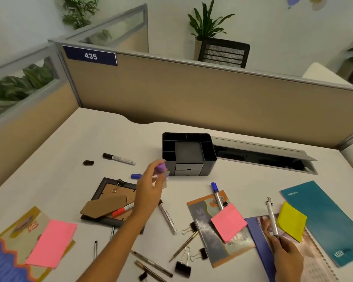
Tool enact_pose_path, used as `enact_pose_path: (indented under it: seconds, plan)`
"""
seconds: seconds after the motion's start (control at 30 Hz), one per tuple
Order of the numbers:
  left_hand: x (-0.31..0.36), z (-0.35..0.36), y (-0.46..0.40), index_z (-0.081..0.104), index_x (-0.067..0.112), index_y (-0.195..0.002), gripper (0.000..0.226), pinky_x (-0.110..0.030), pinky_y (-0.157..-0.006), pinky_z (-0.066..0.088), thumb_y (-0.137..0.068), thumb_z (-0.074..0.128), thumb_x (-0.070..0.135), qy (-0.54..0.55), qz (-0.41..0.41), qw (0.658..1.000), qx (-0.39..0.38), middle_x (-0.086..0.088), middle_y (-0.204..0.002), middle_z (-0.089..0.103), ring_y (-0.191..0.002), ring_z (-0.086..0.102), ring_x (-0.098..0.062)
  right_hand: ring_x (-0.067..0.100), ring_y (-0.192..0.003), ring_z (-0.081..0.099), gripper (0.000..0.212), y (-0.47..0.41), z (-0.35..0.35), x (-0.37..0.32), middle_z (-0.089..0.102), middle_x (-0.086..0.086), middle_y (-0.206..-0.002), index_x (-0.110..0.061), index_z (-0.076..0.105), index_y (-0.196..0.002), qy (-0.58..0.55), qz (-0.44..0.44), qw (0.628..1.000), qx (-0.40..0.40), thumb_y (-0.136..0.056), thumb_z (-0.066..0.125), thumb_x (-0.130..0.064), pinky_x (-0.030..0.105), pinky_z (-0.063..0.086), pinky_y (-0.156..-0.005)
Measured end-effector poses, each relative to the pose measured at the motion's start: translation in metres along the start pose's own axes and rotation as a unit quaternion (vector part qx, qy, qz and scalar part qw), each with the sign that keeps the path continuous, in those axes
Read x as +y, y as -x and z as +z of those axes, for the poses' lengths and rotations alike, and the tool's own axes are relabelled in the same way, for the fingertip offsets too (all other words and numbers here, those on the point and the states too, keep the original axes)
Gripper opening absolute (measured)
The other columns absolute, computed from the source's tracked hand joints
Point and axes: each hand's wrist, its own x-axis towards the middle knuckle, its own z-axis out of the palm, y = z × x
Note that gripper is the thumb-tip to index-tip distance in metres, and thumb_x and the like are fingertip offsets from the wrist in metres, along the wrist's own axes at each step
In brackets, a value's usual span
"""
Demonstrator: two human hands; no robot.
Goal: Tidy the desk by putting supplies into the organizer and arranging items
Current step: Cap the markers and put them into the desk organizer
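Our left hand [149, 188] grips a purple-capped glue bottle [161, 169] just beside the black organizer [189, 154]; our right hand [286, 255] holds a silver pen [271, 218] among binder clips [182, 263] and markers [118, 158] on the bench [90, 139].

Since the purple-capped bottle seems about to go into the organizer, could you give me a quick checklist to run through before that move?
1. Left hand grips the purple-capped bottle: ok.
2. Organizer compartments show nothing inside: ok.
3. Bottle is above a compartment: not ok; it is beside the organizer's front left corner.
4. Both drawers shut: ok.
5. Right hand free to steady the organizer: not ok; it holds a silver pen.
6. Bottle fits a compartment: cannot tell.
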Motion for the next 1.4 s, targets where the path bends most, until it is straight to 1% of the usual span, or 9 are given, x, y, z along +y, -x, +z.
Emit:
enact_pose_path:
  seconds: [0.13,0.2,0.43,0.63,0.73,0.9,1.03,1.2,1.4]
  plan:
    - [0.009,-0.01,-0.067,0.056,0.025,-0.114,0.031,-0.008,-0.08,0.047,-0.086,0.065,0.016,0.014,0.031,0.999,0.034,0.015,-0.105,0.06,-0.1,0.058,-0.001,0.034,-0.088,0.059,0.027,-0.006,0.005,0.007,0.066,0.024,-0.092,0.001,0.067,-0.1,0.008,0.007,1.0,0.017,-0.082,0.067,-0.019,0.035,0.044,-0.084]
    - [0.009,-0.005,-0.093,0.054,0.019,-0.11,0.03,-0.008,-0.077,0.048,-0.083,0.068,0.014,0.005,0.042,0.999,0.026,0.009,-0.104,0.06,-0.096,0.059,-0.006,0.033,-0.089,0.06,0.026,-0.006,0.007,0.009,0.065,0.026,-0.093,0.004,0.065,-0.101,-0.004,0.017,1.0,0.019,-0.082,0.067,-0.014,0.018,0.045,-0.078]
    - [-0.027,0.019,-0.123,0.053,0.016,-0.109,0.03,-0.012,-0.074,0.046,-0.084,0.068,0.022,-0.158,0.082,0.982,-0.07,-0.001,-0.103,0.06,-0.088,0.057,-0.013,-0.001,-0.06,0.056,0.039,-0.004,0.013,0.009,0.059,0.023,-0.072,0.009,0.066,-0.096,-0.022,-0.024,0.999,-0.006,-0.074,0.069,-0.022,-0.009,0.03,-0.055]
    - [-0.047,0.015,-0.118,0.061,0.013,-0.109,0.031,-0.026,-0.075,0.05,-0.084,0.066,0.031,-0.279,0.168,0.936,-0.132,-0.004,-0.094,0.068,-0.082,0.062,-0.02,0.039,-0.079,0.063,0.036,-0.008,0.016,0.014,0.066,0.029,-0.079,0.006,0.067,-0.095,0.05,-0.066,0.996,0.043,-0.074,0.068,-0.023,-0.005,0.032,-0.06]
    - [-0.056,0.016,-0.113,0.062,0.015,-0.11,0.031,-0.039,-0.09,0.045,-0.086,0.063,0.035,-0.321,0.185,0.922,-0.114,-0.002,-0.091,0.07,-0.082,0.063,-0.019,0.041,-0.081,0.063,0.034,-0.004,0.016,0.013,0.066,0.031,-0.083,0.005,0.067,-0.096,0.082,-0.086,0.992,0.045,-0.076,0.066,-0.022,0.026,0.045,-0.073]
    - [-0.057,0.015,-0.112,0.067,0.025,-0.104,0.025,-0.044,-0.086,0.03,-0.083,0.065,0.039,-0.412,0.178,0.891,-0.069,0.0,-0.098,0.068,-0.104,0.055,-0.023,0.036,-0.092,0.058,0.04,0.004,0.025,-0.035,0.063,0.024,-0.099,-0.006,0.066,-0.105,0.051,-0.17,0.982,0.06,-0.08,0.054,-0.034,0.037,0.046,-0.084]
    - [-0.054,0.012,-0.111,0.068,0.03,-0.099,0.024,-0.038,-0.072,0.029,-0.081,0.064,0.044,-0.483,0.192,0.853,-0.055,0.006,-0.095,0.068,-0.091,0.056,-0.024,0.008,-0.083,0.052,0.026,0.01,0.045,-0.126,0.061,0.012,-0.098,-0.007,0.064,-0.108,-0.052,-0.301,0.952,0.033,-0.087,0.062,-0.022,0.002,0.039,-0.075]
    - [-0.046,0.013,-0.112,0.07,0.031,-0.096,0.023,-0.038,-0.067,0.03,-0.074,0.075,0.037,-0.495,0.209,0.841,-0.055,0.007,-0.085,0.07,-0.084,0.057,-0.024,0.009,-0.088,0.059,0.025,0.003,0.084,-0.239,0.062,0.004,-0.1,-0.005,0.059,-0.109,-0.104,-0.444,0.89,-0.022,-0.086,0.064,-0.012,0.01,0.048,-0.08]
    - [-0.047,0.012,-0.114,0.074,0.032,-0.084,0.026,-0.038,-0.064,0.04,-0.061,0.082,0.042,-0.566,0.249,0.783,-0.068,0.008,-0.071,0.07,-0.078,0.061,-0.022,0.025,-0.089,0.064,0.02,-0.017,0.151,-0.3,0.068,0.013,-0.099,-0.001,0.062,-0.108,0.057,-0.55,0.827,-0.101,-0.09,0.057,-0.007,0.023,0.046,-0.079]
